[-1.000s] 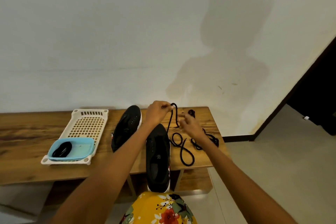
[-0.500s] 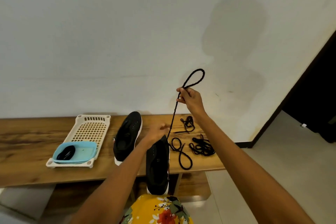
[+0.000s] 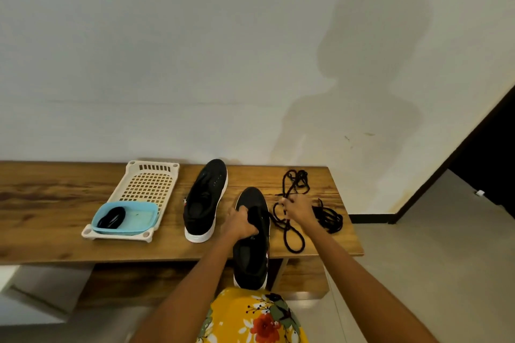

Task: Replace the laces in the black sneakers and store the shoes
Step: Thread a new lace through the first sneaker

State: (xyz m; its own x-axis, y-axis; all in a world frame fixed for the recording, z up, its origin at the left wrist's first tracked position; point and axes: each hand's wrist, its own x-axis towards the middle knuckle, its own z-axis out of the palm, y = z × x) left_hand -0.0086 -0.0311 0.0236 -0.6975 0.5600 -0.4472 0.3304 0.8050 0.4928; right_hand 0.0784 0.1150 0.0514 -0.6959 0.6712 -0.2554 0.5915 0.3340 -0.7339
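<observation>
Gripping the near black sneaker (image 3: 252, 234) at its tongue, the left hand (image 3: 239, 221) has its fingers curled tight; the shoe's heel overhangs the wooden bench (image 3: 55, 237). Just right, the right hand (image 3: 298, 207) pinches a black lace (image 3: 289, 234) looped on the bench. Farther back lie the second sneaker (image 3: 206, 200), two more lace bundles (image 3: 296, 179) and a white tray (image 3: 150, 186) with a blue dish (image 3: 139, 220).

Both arms reach forward, left hand (image 3: 239, 222) and right hand (image 3: 298, 210) curled.
</observation>
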